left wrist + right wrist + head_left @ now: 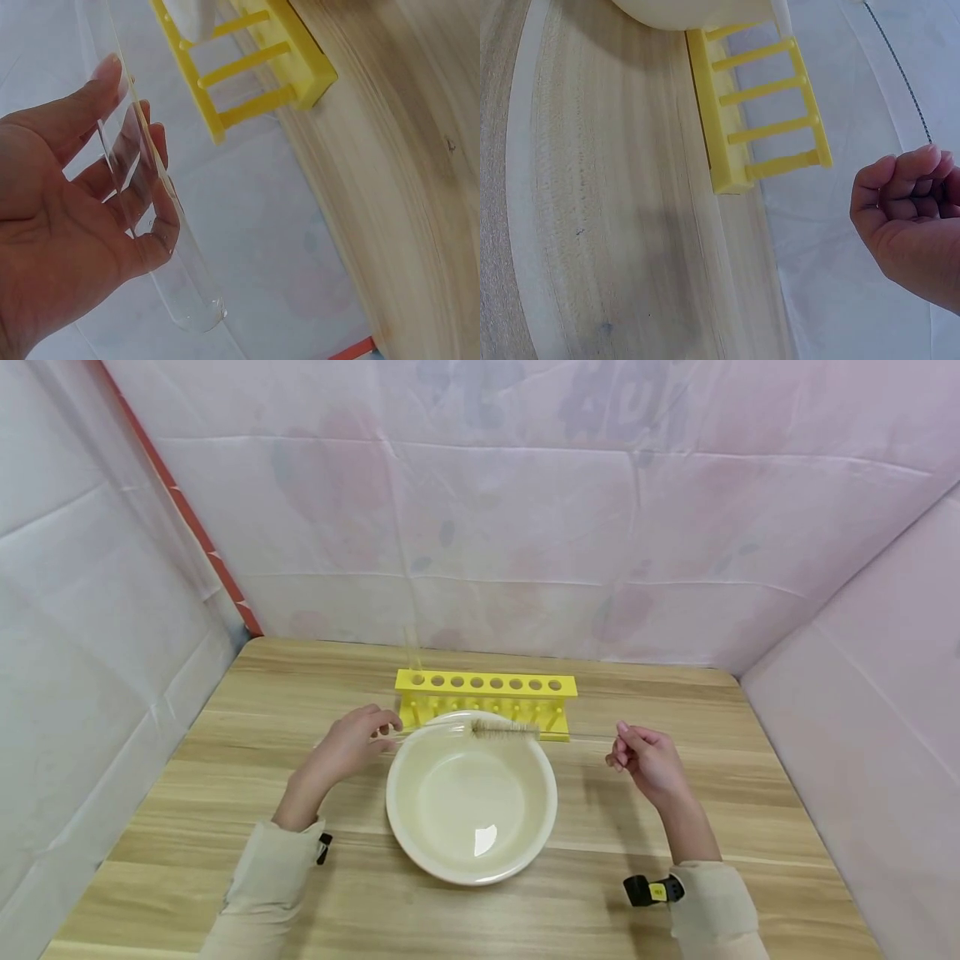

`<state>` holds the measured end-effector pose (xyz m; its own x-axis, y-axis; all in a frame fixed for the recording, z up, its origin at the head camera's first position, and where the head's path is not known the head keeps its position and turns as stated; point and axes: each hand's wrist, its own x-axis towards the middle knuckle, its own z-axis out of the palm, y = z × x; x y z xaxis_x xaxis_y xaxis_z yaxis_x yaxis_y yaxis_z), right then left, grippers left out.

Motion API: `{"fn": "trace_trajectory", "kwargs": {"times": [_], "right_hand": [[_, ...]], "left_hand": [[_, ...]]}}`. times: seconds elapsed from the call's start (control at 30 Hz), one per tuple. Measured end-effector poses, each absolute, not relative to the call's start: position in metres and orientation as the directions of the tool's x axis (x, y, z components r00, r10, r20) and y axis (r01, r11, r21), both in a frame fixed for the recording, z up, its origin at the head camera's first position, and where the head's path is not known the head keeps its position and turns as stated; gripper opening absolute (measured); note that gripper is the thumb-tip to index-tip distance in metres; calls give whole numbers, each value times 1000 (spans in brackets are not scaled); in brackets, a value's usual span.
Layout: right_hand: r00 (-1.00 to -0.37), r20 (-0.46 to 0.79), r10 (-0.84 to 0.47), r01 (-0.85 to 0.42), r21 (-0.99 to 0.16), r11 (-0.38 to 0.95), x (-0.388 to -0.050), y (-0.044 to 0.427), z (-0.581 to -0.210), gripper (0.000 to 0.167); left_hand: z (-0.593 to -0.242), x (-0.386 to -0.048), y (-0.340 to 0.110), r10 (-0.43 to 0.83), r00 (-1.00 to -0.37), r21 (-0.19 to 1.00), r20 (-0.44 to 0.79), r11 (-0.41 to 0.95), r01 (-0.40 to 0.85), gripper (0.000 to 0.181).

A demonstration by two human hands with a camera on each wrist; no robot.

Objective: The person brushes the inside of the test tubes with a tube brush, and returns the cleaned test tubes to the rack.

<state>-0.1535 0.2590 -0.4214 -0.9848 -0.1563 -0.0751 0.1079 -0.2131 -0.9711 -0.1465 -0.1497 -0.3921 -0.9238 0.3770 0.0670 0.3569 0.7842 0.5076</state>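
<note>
My left hand [347,745] holds a clear glass test tube [187,289] between thumb and fingers; in the left wrist view its rounded closed end sticks out past the little finger. My right hand [651,762] pinches the thin twisted-wire handle [901,71] of a test tube brush. The brush's bristles [506,729] are over the far rim of a cream basin [471,852], near the tube's open end. Whether the bristle tip is inside the tube, I cannot tell. The basin stands between my hands.
Behind the basin is a yellow test tube rack [517,683] with a row of holes and pegs. Another clear test tube [412,652] stands upright in its leftmost hole. The wooden table [645,693] is enclosed by pale cloth walls [487,527] at the back and sides.
</note>
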Motion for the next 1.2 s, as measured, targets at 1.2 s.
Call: {"fn": "trace_trajectory", "kwargs": {"times": [1.2], "right_hand": [[-973, -105, -206, 135, -982, -135, -154, 239, -410, 39]], "left_hand": [[-398, -146, -135, 454, -886, 603, 99, 681, 416, 17]]}}
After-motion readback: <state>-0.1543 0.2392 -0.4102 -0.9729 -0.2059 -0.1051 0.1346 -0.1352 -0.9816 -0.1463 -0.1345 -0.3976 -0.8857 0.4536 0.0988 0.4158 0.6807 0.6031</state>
